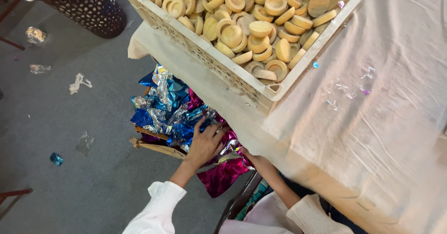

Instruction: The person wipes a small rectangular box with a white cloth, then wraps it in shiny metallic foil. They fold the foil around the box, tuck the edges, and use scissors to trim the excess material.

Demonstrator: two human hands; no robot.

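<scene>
While the left hand (205, 145) spreads open fingers (199, 124) over the crinkled foil sheets (170, 108), the right hand (249, 157) hides below the table (372, 136); grip unclear. Best to peel one sheet, I'd say.

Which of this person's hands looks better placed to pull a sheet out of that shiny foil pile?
Probably the left hand: it lies spread on top of the blue and silver foil sheets, fingers already touching them. The right hand is mostly hidden under the pink foil at the table's edge.
</scene>
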